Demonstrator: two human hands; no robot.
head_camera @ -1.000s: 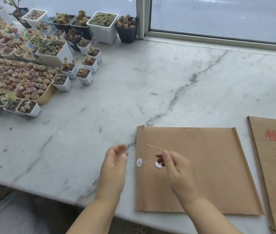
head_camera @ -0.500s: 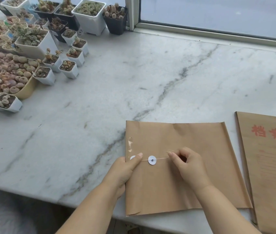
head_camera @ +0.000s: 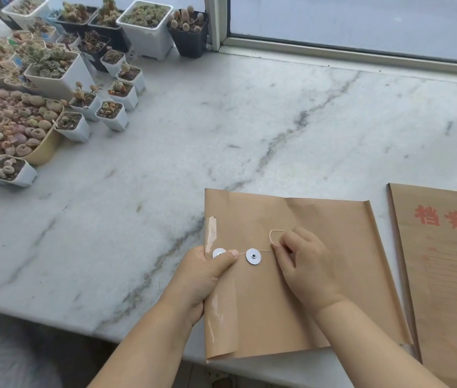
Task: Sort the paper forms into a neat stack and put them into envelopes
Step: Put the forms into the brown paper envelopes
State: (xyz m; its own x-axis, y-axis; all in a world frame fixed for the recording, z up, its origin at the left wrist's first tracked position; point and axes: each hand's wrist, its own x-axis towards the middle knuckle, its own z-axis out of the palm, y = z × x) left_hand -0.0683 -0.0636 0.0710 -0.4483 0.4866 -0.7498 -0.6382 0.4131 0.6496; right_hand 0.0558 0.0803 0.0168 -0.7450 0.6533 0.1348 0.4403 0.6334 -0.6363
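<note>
1. Two hands work one brown envelope (head_camera: 305,289) that lies flat on the marble counter (head_camera: 221,135), its near edge hanging slightly over the counter's front edge.
2. The left hand (head_camera: 205,278) grips the envelope's left edge, thumb on top pressing on the flap's white disc (head_camera: 218,252), the other fingers hidden beneath the paper.
3. The right hand (head_camera: 305,264) pinches the thin string (head_camera: 266,250) just right of the second white disc (head_camera: 253,256); a loose loop curls above its fingertips.
4. The envelope looks light and limp: creased kraft paper, curled at both side edges, so it will likely buckle if lifted by one corner. The glossy tape strip (head_camera: 211,236) by the left thumb may be slick.
5. The string is fine and probably easy to snap or slip; pinching close to the disc, as here, seems the safest hold.
6. For carrying, a hold along the left edge with support underneath would suit best.
7. A second envelope (head_camera: 451,275) with red print lies right of the right hand, apart from the first. Whether forms are inside either cannot be told.
</note>
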